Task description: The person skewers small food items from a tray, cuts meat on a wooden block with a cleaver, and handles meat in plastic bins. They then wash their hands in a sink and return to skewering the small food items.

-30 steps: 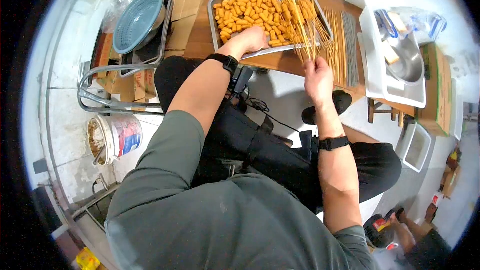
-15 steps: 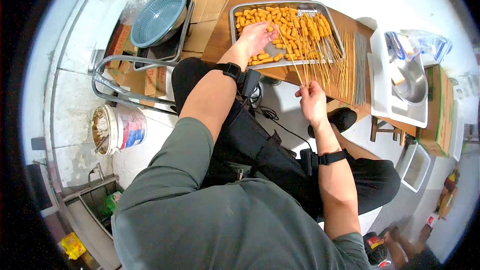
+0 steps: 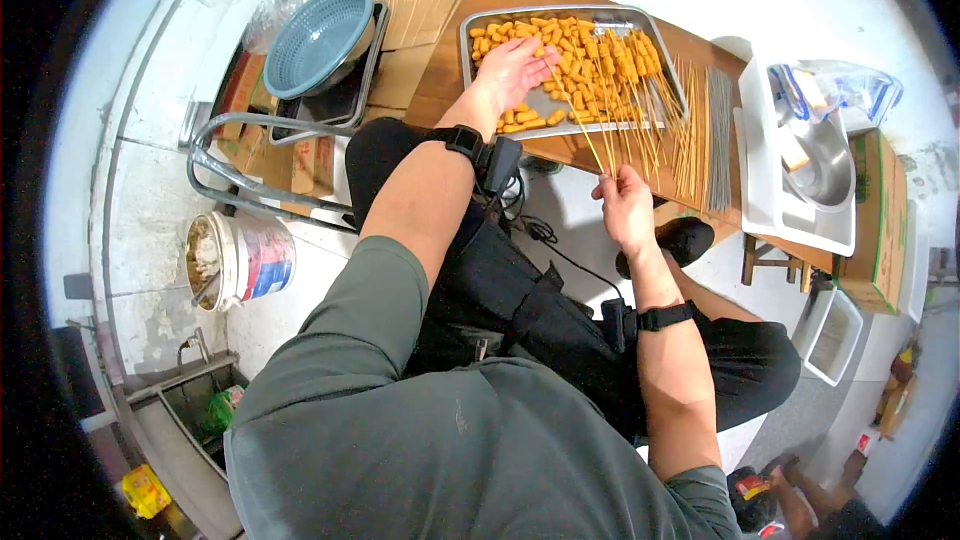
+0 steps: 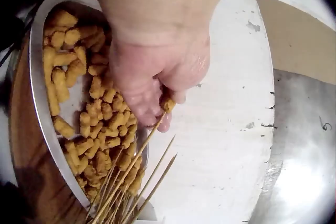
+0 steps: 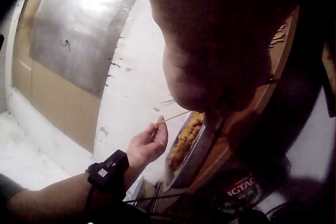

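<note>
My left hand (image 3: 512, 75) is over the left part of the metal tray (image 3: 464, 60), pinching an orange-brown piece (image 4: 168, 104) between thumb and fingers. The tip of a thin wooden stick (image 4: 140, 153) meets that piece. In the head view my right hand (image 3: 625, 208), below the tray's near edge, grips the lower ends of several sticks (image 3: 585, 132). Many loose pieces (image 4: 107, 113) lie in the tray; on its right side are skewered pieces (image 3: 630, 55). The right wrist view shows my right hand (image 5: 210, 71) dark, its fingers mostly hidden.
Bare wooden sticks (image 3: 687, 130) and grey sticks (image 3: 718, 140) lie right of the tray on the wooden table (image 3: 440, 70). Beyond them, a white tub (image 3: 756, 150) holds a metal bowl (image 3: 832, 165). A blue basket (image 3: 318, 38) stands at the left, above a bucket (image 3: 262, 258).
My left hand has come up from the tray's near edge with a piece, which now meets a stick's tip. My right hand has moved slightly down, sticks still in its grip.
</note>
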The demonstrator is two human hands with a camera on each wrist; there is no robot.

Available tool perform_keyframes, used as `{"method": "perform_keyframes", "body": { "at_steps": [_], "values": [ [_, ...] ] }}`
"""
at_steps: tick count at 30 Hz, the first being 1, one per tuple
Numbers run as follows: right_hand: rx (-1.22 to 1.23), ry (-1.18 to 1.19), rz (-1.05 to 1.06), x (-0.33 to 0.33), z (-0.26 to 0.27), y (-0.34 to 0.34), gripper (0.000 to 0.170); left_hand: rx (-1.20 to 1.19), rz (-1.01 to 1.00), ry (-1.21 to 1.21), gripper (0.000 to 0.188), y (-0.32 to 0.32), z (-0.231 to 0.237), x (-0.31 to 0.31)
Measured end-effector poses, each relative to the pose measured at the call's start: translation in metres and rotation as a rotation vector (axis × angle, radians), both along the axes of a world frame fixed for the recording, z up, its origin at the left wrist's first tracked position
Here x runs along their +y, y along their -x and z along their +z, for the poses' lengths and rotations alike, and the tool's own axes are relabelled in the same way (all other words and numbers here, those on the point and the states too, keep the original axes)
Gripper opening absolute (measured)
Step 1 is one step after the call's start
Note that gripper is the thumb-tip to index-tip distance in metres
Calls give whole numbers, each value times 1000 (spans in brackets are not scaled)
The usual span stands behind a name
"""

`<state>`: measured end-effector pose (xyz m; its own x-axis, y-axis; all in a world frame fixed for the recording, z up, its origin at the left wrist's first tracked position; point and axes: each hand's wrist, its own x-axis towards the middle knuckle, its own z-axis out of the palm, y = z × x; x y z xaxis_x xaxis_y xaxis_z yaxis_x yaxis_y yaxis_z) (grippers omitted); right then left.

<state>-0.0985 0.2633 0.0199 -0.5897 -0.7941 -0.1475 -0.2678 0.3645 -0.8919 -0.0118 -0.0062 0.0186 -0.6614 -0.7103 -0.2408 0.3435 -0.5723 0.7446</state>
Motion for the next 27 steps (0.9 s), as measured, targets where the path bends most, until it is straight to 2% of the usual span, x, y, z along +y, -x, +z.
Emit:
{"method": "perform_keyframes", "body": {
  "at_steps": [7, 15, 27],
  "values": [
    [5, -71, 24, 3, 6, 2, 23, -43, 19, 18, 20, 4, 2, 4],
    [31, -56, 22, 4, 2, 5, 23, -55, 20, 32, 23, 7, 0, 3],
    [68, -38, 16, 3, 7, 3, 22, -50, -3, 59, 16, 9, 0, 2]
  ]
}}
